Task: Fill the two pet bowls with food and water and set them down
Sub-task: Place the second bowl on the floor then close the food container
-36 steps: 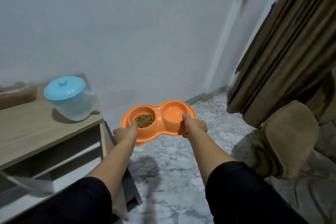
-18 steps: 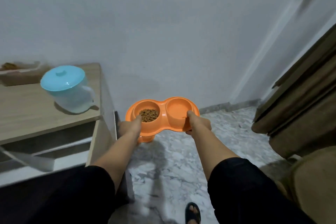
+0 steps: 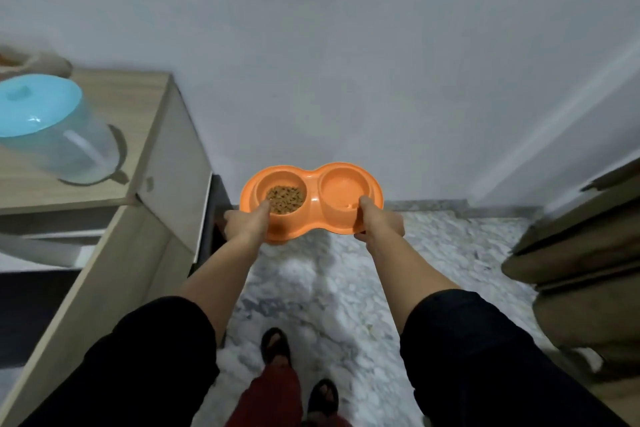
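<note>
Above the marble floor (image 3: 332, 288) by the wall | double bowl (image 3: 313, 199) held level, so kibble (image 3: 285, 199) and water stay in | left grip (image 3: 247, 224), right grip (image 3: 381, 220) clasp its ends

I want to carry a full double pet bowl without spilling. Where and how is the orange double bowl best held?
Grip the orange double bowl at its two short ends, one hand from each side, as the left hand and right hand do here: thumbs on the rim, fingers underneath. It is long and shallow, with kibble in the left cup, so an end-to-end hold probably keeps it level.
</note>
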Tool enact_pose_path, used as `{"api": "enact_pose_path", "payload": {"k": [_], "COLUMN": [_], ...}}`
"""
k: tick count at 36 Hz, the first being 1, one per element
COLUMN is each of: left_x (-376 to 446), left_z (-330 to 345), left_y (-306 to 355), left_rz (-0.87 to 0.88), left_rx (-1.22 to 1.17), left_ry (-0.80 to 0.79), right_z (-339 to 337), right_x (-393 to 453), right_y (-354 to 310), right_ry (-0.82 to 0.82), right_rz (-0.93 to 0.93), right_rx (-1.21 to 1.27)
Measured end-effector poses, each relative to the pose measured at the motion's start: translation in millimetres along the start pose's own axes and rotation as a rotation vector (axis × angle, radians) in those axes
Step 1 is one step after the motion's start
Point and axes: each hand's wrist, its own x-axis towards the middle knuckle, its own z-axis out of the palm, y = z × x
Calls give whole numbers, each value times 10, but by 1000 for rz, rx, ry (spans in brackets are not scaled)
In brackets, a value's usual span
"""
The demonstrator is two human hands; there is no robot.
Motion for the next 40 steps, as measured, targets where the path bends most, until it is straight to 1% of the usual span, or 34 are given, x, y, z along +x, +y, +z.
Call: {"api": "enact_pose_path", "payload": {"k": [3,9,12,16,23,31,34,40], "left_x": [188,748,986,1346,2210,3168,3531,4209], "left_z": [222,734,1012,1381,2169,3082,3336,3753], "left_y": [9,35,-26,-206,-807,-1677,-1985,-2528], "left_rz": [-11,-10,-38,-15,-18,-56,-62,-5], "left_rx": [-27,-43,-79,-65,-96,-184,-162,-109], "left_ry": [-27,-23,-43,-31,-52,-43,-49,-51], "right_z": [42,240,323,467,804,1211,1399,1806], "right_x": [283,935,1329,1921,3113,4504,4957,5722], "right_y": [-20,-17,48,189,647,1385,1670,2282], "right_ry": [11,26,33,46,46,48,40,42], "right_rz": [36,50,52,44,70,23,20,-11], "right_rx": [19,48,47,33,17,-27,-42,-16]}}
